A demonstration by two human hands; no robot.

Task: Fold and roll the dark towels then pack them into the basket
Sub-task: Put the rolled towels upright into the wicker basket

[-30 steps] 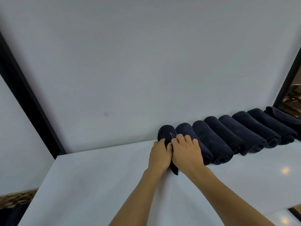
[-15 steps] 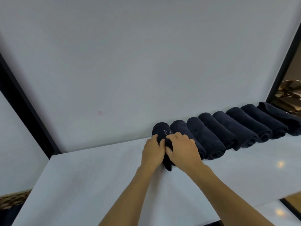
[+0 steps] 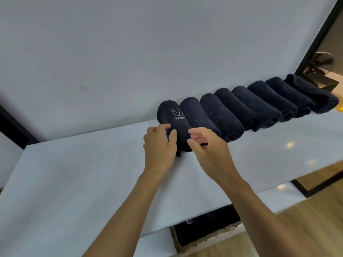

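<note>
A row of dark rolled towels was laid side by side on the white table, along the far wall. The leftmost towel, marked in white, was gripped at its near end by the left hand. The right hand was held curled just beside it; whether anything was pinched could not be told.
</note>
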